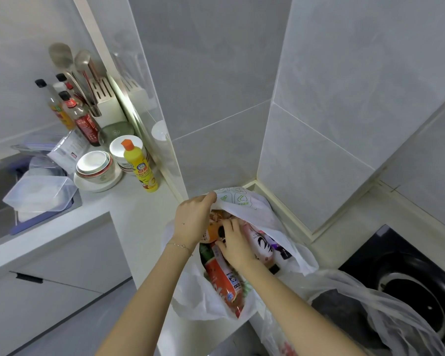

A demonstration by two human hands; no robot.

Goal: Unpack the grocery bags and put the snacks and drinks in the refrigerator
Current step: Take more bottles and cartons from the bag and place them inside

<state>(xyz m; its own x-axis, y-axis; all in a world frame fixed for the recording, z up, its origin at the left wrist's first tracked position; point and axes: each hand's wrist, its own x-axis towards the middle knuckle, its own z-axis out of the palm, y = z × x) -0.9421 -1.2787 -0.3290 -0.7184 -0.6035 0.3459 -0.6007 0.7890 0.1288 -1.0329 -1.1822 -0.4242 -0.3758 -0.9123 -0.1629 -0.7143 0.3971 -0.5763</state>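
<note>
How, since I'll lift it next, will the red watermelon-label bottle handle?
The red watermelon-label bottle looks full, so it is probably heavy for its size. Round-bodied and lying tilted, it may roll once freed. Its glossy label could be slippery.

— Is it bright?
— Yes: cool, even white light, seemingly from above. The pale grey glazed wall tiles (216, 73) carry only a soft sheen.
— Any glare?
— One bright streak on the rim of the round metal disc propped on edge (125, 104).
— Shadows?
— Faint and soft, beside the white plastic grocery bag (190, 296) on the white tabletop (139, 214). The black glass hob (362, 258) stays dark.
— Sharp?
— Fair in the middle; the left hand (193, 217) and right hand (235, 246) look slightly soft. Toward the edges the tile joints bend and lean, and the steel ladles (62, 57) at top left smear.
</note>
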